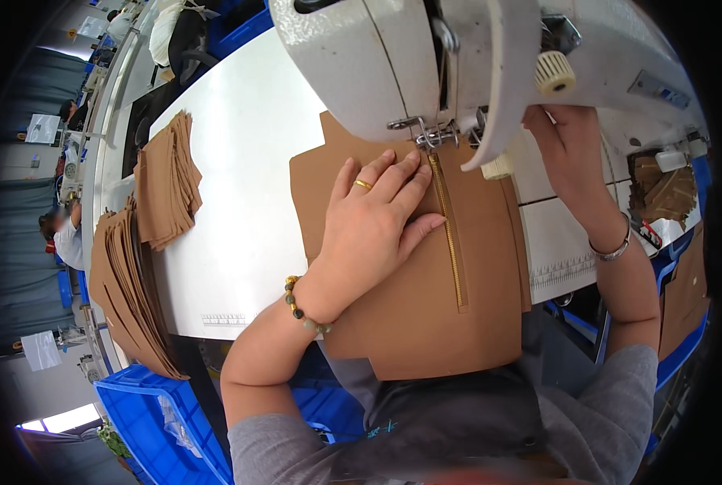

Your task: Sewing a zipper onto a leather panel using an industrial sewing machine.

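Observation:
A brown panel (409, 323) of leather-like material lies under the head of a white sewing machine (361, 73). Along a long slot in it runs a brass-toothed zipper (451, 242), its upper end at the presser foot (435, 137). My left hand (381, 202) rests flat on the panel, left of the zipper, fingers extended and the fingertips just short of the foot. My right hand (569, 153) is raised at the machine's underside, right of the needle area. Its fingers bend in behind the machine body, and their tips are hidden.
Two stacks of brown cut pieces (167, 182) (126, 291) lie along the table's left edge. A blue crate (163, 412) stands below them. More brown pieces (664, 190) sit at the far right. A ribbed cream knob (555, 73) juts from the machine. Another person (70, 234) is far left.

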Demonstrator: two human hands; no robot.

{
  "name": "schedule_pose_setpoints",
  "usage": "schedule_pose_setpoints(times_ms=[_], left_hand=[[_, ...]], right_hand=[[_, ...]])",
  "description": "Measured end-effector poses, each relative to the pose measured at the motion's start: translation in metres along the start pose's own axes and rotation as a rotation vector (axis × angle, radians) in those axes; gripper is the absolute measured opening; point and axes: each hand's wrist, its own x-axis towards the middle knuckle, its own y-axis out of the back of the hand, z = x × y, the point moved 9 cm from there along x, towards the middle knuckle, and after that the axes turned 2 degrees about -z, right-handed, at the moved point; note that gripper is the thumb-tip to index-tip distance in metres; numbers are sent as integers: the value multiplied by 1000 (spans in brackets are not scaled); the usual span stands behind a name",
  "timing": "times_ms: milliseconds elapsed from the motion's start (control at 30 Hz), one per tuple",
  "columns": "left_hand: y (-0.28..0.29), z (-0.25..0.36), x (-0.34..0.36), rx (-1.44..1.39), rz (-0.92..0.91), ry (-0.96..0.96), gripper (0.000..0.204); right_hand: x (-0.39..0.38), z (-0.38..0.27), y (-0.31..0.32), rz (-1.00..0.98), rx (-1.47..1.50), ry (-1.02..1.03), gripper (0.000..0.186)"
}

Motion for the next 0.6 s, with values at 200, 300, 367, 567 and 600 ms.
schedule_pose_setpoints(times_ms=[200,300,367,567,600], left_hand=[[1,3,1,12,10,-8,57],[1,2,-1,-8,28,-12,56],[0,2,-2,-1,34,-12,56],[0,4,-4,38,18,-12,57],[0,5,-4,50,19,-14,57]], right_hand=[[-36,-17,-49,-300,-277,274,39],[-49,-36,-73,-364,-276,439,52],[-50,-35,-76,-375,-272,453,57],[-54,-40,-76,-386,-357,474,66],[-53,-40,-76,-394,-364,474,66]])
